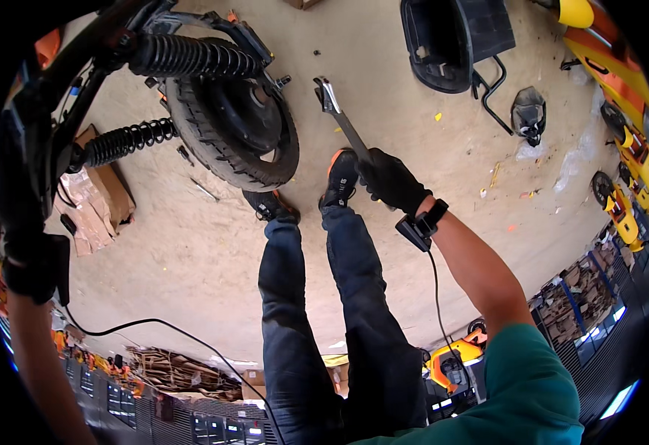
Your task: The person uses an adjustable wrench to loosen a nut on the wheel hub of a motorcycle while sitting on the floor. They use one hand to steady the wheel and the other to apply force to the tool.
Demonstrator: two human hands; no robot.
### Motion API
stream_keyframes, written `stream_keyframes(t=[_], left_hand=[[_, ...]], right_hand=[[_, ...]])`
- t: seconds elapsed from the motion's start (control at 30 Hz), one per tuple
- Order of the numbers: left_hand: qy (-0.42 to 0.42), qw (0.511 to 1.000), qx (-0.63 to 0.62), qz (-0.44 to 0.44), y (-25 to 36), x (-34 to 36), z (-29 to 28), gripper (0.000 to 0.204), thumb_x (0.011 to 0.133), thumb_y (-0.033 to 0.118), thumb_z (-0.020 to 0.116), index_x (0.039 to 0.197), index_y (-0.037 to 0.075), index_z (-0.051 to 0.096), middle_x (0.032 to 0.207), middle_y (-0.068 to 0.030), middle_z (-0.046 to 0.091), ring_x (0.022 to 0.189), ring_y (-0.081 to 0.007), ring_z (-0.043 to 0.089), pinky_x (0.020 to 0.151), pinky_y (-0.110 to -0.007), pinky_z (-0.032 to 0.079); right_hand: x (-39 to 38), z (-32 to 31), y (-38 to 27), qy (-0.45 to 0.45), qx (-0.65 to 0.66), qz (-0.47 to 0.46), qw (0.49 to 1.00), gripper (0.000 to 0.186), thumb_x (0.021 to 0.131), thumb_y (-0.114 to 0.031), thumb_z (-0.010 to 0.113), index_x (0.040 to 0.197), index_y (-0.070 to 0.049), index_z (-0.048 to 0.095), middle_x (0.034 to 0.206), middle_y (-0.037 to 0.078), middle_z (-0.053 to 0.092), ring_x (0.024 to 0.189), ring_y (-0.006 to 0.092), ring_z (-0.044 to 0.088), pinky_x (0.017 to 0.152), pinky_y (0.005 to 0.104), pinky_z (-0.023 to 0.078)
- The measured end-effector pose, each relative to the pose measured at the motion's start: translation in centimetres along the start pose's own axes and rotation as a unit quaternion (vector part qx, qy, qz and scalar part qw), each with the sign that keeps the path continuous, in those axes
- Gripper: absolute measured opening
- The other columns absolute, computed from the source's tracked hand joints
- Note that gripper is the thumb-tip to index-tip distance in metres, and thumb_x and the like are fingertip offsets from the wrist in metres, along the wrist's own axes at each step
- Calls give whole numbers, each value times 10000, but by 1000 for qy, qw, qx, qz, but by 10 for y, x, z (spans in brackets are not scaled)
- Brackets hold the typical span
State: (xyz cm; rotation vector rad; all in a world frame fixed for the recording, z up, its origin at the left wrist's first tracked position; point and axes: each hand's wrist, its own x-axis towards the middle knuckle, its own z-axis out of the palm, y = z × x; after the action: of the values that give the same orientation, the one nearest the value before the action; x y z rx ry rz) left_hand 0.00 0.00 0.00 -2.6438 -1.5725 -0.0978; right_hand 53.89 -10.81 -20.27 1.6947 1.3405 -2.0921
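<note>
My right hand (391,182), in a black glove, is closed round a long wrench (350,130) with a silver head pointing away from me, right of the wheel. My left hand (20,185), gloved too, is against the vehicle's dark frame (57,81) at the far left; its fingers are hard to make out. The frame has two coil-spring shock absorbers (191,55) either side of a black wheel (205,148) with a treaded tyre. Straps with devices and cables are on both my wrists.
A flattened cardboard piece (90,215) lies under the frame. A black plastic box (487,33) with a tube bracket and a dark part (528,119) lie at upper right. Yellow vehicles (621,215) line the right. My feet stand beside the wheel; stacked cardboard (183,371) appears behind me.
</note>
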Motion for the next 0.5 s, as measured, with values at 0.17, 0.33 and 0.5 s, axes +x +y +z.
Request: stream_keyframes(t=[0.17, 0.33, 0.5], left_hand=[[-36, 976, -115, -181, -9, -17, 40, 478, 876, 48, 632, 1328, -13, 490, 1107, -162, 646, 960, -267, 664, 807, -322, 527], [29, 993, -7, -111, 9, 7, 35, 345, 896, 76, 585, 1237, 30, 553, 1053, -166, 665, 919, -323, 668, 772, -370, 530], [54, 989, -17, -134, 20, 11, 37, 347, 875, 91, 605, 1217, 47, 565, 1012, -166, 672, 886, -348, 669, 751, -383, 535]], right_hand=[[-15, -30, -84, -27, -72, 20, 997, 223, 897, -211, 532, 832, 3, 527, 600, 122, 582, 523, 254, 603, 547, 387, 490], [7, -46, -127, -131, -53, 54, 988, 197, 934, -207, 520, 899, -14, 530, 734, 59, 604, 578, 129, 588, 522, 288, 498], [23, -50, -156, -171, -75, 70, 980, 233, 921, -220, 549, 875, 6, 575, 724, 93, 638, 576, 156, 606, 515, 297, 496]])
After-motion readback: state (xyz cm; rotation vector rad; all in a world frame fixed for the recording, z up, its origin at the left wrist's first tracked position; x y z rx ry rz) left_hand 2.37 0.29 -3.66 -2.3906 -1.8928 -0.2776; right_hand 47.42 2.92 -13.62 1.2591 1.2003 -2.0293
